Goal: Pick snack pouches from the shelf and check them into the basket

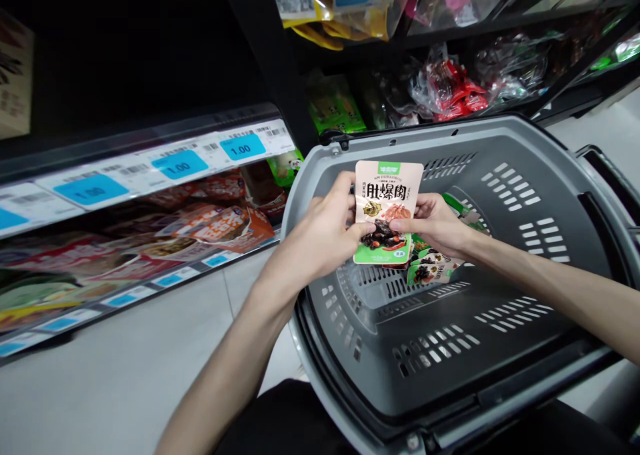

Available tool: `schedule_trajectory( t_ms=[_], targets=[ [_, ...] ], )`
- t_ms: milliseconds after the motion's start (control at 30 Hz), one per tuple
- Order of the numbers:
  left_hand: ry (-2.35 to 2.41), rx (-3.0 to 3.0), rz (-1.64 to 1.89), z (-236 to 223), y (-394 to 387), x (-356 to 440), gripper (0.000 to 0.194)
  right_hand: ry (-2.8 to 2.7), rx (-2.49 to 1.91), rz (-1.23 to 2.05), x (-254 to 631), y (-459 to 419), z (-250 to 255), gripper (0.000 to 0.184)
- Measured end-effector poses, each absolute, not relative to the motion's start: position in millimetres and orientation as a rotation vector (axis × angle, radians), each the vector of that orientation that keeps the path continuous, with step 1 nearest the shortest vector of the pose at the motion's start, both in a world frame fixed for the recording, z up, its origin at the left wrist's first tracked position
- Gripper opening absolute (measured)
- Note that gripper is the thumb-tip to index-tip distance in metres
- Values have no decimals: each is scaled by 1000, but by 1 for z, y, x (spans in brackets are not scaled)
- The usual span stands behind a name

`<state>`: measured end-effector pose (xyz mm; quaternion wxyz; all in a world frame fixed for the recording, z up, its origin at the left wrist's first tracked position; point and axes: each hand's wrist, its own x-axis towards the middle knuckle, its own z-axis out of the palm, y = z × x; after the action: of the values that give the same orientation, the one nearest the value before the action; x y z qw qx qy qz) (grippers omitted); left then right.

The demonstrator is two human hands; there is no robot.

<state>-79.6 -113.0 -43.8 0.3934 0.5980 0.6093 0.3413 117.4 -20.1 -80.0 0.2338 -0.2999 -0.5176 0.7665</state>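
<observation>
Both of my hands grip one flat snack packet (384, 205), pink above and green below, with dark Chinese characters and a food picture on its front. My left hand (336, 225) pinches its left side, thumb on the front. From the right, my right hand (436, 223) pinches it the same way, its thumb near the food picture. The packet is held upright over a grey plastic shopping basket (500, 355). Beneath my hands, several similar packets (434, 268) lie on the basket's slotted bottom, partly hidden by my right hand and the held packet.
To the left, a black shelf carries blue price tags (180, 165) along its edge. Bagged snacks (210, 232) fill the low shelf under it. More packages (453, 88) sit on shelves behind the basket. Pale floor tiles (165, 348) show at the lower left.
</observation>
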Motion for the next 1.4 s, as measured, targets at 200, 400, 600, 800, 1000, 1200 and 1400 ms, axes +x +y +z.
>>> schedule_trajectory(
  t_ms=[200, 400, 600, 800, 1000, 1200, 1400],
  targets=[
    [1513, 1487, 948, -48, -113, -79, 48, -1410, -831, 2113, 117, -21, -78, 32],
    [1487, 1462, 953, -47, -113, -79, 47, -1396, -858, 2115, 117, -23, -76, 33],
    [1511, 1461, 933, -46, -113, -79, 47, -1381, -866, 2124, 116, -24, -75, 34],
    [1510, 1449, 935, -44, -113, -79, 48, -1380, -856, 2128, 116, -24, -74, 32],
    [1518, 1458, 927, -43, -113, -78, 47, -1383, -855, 2129, 116, -24, -75, 32],
    [1555, 1473, 933, -44, -115, -77, 52, -1401, -848, 2109, 116, -23, -77, 33],
    [1576, 1483, 929, -42, -115, -77, 52, -1408, -869, 2104, 117, -23, -77, 30]
  ],
)
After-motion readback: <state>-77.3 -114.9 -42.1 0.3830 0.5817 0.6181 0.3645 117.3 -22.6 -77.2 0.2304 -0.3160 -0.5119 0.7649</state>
